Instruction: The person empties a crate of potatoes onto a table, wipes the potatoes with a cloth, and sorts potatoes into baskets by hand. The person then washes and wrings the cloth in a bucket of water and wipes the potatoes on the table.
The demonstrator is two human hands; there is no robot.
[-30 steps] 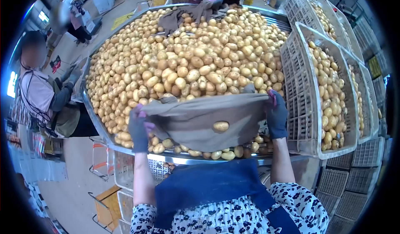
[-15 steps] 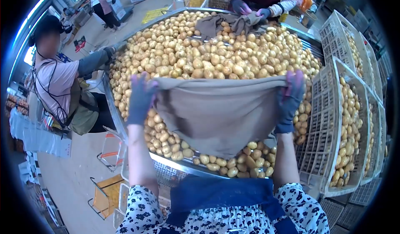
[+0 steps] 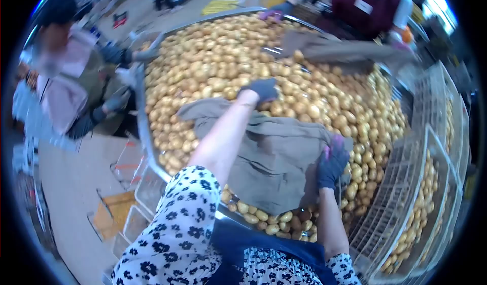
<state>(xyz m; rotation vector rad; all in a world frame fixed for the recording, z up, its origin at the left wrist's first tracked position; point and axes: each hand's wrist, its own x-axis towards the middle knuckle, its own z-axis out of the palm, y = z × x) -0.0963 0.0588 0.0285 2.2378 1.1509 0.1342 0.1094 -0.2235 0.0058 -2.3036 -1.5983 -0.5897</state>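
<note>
A grey-brown cloth (image 3: 274, 158) lies crumpled over the potatoes (image 3: 203, 46) at the near side of a metal-edged table. My left hand (image 3: 261, 90), in a dark glove, reaches across the cloth onto the potatoes just beyond its far edge; its fingers are partly hidden and what they hold, if anything, cannot be made out. At the cloth's right edge, my right hand (image 3: 332, 163), in a dark glove with pink fingertips, has its fingers closed on the fabric.
Crates (image 3: 406, 183) of potatoes stand along the right side. A co-worker (image 3: 66, 82) is at the left edge of the table (image 3: 142, 117). Across it, another co-worker (image 3: 365, 6) handles a second cloth (image 3: 335, 49). A yellow stool (image 3: 114, 214) stands lower left.
My left hand has let go of the cloth's left corner and moved right and onto the potatoes. The cloth has dropped from stretched to crumpled. The far co-worker's cloth has spread rightward.
</note>
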